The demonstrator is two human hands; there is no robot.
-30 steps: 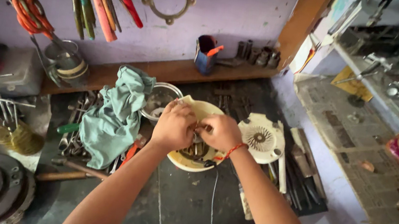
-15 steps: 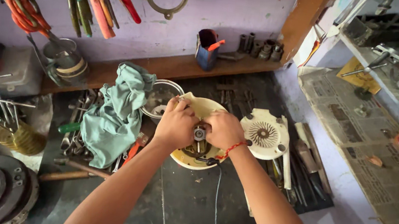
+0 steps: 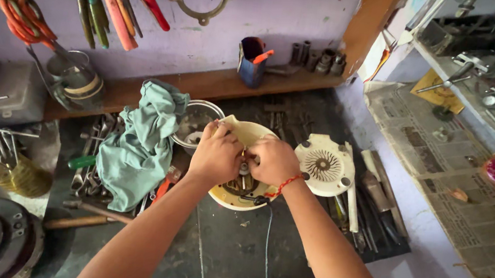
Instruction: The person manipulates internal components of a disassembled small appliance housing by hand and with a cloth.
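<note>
Slippage is the risk; left hand [image 3: 216,154] and right hand [image 3: 274,159] pinch the small motor shaft [image 3: 244,170] inside the cream housing [image 3: 235,196] on the dark bench [image 3: 234,255]; cramped fingers could lose it.

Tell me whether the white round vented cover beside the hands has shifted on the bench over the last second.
No. The white round vented cover lies in the same spot, just right of the cream round motor housing and beside the right hand.
</note>
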